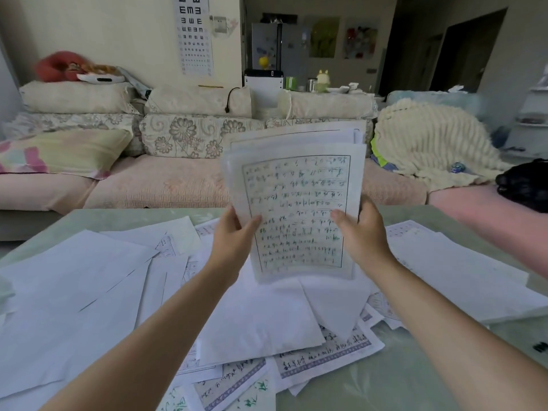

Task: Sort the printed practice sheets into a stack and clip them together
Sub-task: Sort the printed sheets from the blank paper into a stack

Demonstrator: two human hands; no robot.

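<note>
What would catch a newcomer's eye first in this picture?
First, the bundle of white printed sheets with green handwriting, held upright in the middle, the left hand gripping its left edge and the right hand its right edge. Below it, loose white paper sheets lie scattered over the pale green table. A white eye chart hangs on the far wall.

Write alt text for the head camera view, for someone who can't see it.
A left hand and right hand hold a stack of practice sheets upright above a table strewn with loose sheets. A cushioned sofa stands behind.
</note>
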